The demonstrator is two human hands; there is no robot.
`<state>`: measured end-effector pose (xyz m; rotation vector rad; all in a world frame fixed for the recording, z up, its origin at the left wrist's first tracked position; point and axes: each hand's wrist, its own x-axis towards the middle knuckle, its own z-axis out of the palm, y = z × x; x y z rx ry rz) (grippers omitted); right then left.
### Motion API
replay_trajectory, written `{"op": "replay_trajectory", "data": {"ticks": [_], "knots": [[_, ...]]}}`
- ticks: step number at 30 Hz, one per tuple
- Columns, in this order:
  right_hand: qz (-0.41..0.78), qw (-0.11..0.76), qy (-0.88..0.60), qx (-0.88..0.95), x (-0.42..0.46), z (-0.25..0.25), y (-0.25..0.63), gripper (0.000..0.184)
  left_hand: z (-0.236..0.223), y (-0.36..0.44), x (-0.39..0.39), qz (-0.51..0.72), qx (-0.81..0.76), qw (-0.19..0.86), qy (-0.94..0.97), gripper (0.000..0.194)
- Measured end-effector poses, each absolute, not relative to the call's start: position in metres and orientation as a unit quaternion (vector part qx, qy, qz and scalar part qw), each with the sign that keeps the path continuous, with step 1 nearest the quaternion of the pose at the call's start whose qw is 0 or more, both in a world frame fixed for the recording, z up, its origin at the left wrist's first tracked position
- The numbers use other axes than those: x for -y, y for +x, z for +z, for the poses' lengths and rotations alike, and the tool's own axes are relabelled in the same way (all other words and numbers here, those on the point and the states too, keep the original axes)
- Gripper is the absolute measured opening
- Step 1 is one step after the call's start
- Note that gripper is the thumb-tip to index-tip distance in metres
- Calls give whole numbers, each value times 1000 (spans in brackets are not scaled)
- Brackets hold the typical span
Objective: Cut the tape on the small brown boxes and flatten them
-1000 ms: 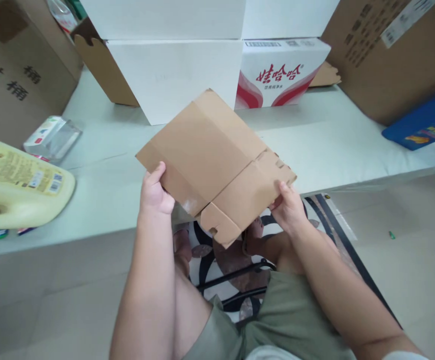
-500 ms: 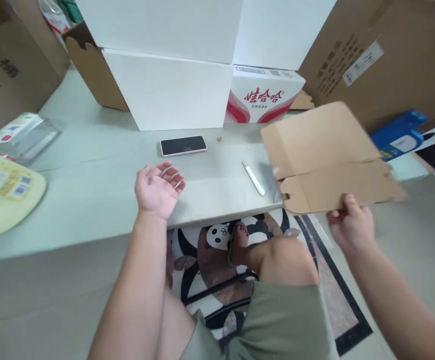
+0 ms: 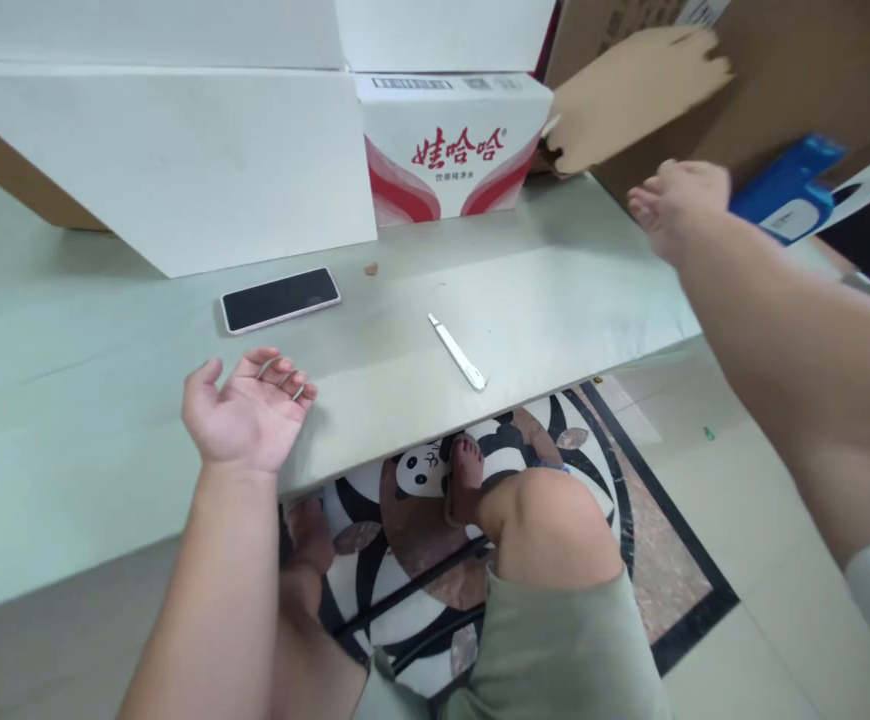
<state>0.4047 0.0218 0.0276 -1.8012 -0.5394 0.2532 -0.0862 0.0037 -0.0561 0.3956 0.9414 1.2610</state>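
left hand (image 3: 247, 415) is palm up over the front edge of the surface (image 3: 75, 420), fingers loosely curled, nothing in it. good spot imo, out of the way but free to steady stuff. phone (image 3: 281, 300) lies flat just beyond it, then a tiny scrap (image 3: 371, 269), then a knife (image 3: 456, 352) lying loose, so keep forearms clear of that one. printed box (image 3: 454, 150) stands behind. card (image 3: 630, 95) is up on the right, beside that box and in front of the carton (image 3: 802, 75); can't tell if it's resting on anything. right hand (image 3: 679, 205) is just short of it, fingers half curled, looks empty. tip: check the card sits steady before looking away, and don't clip the blue pack (image 3: 776, 185) by the wrist.
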Motion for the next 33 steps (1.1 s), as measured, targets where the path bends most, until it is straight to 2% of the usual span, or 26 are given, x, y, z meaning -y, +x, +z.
{"op": "replay_trajectory", "data": {"ticks": [2, 4, 7, 9, 12, 25, 33], "knots": [[126, 522, -799, 269, -18, -7, 396, 20, -56, -84, -5, 558, -429, 688, 176, 41], [129, 454, -817, 331, 9, -52, 376, 11, -56, -83, -5, 552, -428, 693, 180, 39], [122, 369, -812, 436, 57, -110, 348, 26, -55, -84, -4, 554, -418, 695, 186, 38], [63, 289, -805, 514, 75, -130, 340, 33, -55, -84, -3, 555, -410, 699, 189, 36], [-8, 211, -801, 560, 79, -136, 341, 39, -56, -84, -1, 554, -404, 704, 186, 35], [-37, 183, -810, 557, 78, -138, 348, 43, -48, -126, 17, 583, -359, 712, 156, 37], [-30, 60, -826, 559, 78, -120, 331, 45, -45, -165, 24, 610, -310, 716, 139, 33]]}}
